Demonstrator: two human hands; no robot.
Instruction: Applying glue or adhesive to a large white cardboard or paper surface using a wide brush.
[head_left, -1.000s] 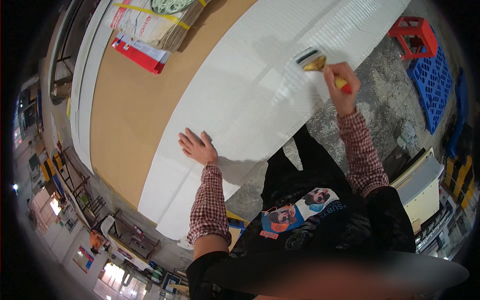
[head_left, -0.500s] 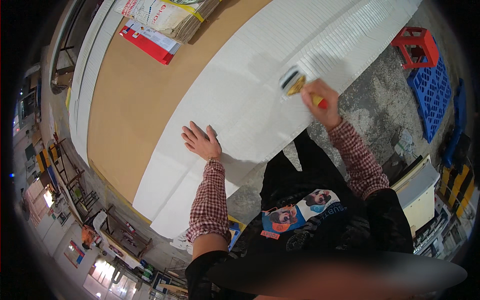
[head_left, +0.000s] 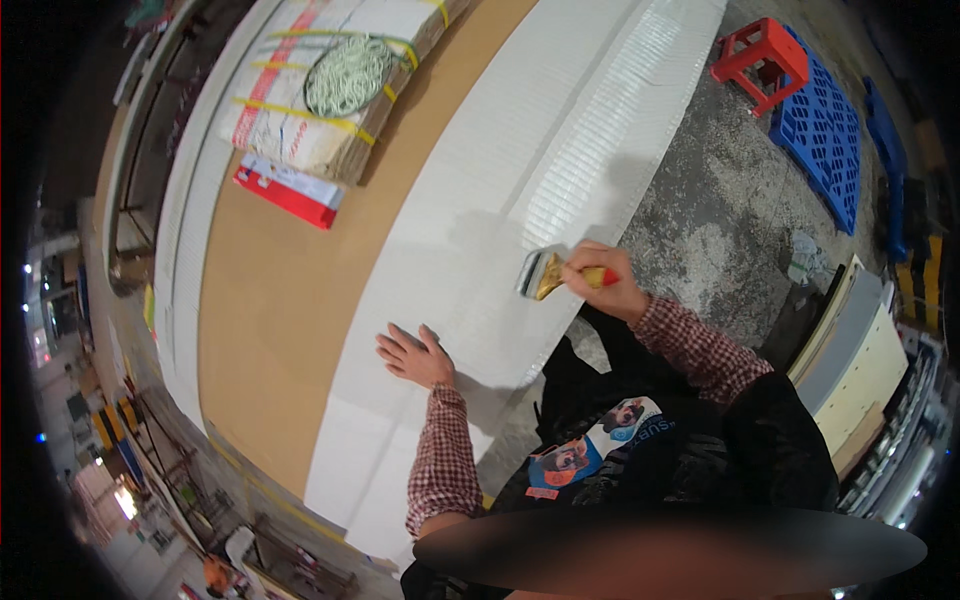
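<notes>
A long white corrugated sheet (head_left: 500, 180) lies on a brown table (head_left: 270, 320). My left hand (head_left: 415, 355) rests flat on the sheet, fingers spread, near its near edge. My right hand (head_left: 600, 285) grips the red and yellow handle of a wide paintbrush (head_left: 545, 275). The brush's bristles touch the sheet close to its right edge. Both sleeves are red checked.
A strapped bundle of packages with a coil of cord (head_left: 335, 85) and a red and white box (head_left: 288, 190) sit on the table's far side. A red stool (head_left: 760, 55) and blue pallet (head_left: 825, 125) stand on the concrete floor at right. Stacked boards (head_left: 850, 360) lean nearby.
My right hand has drawn the brush along the sheet toward me and to the left. The left hand stays flat on the sheet.
</notes>
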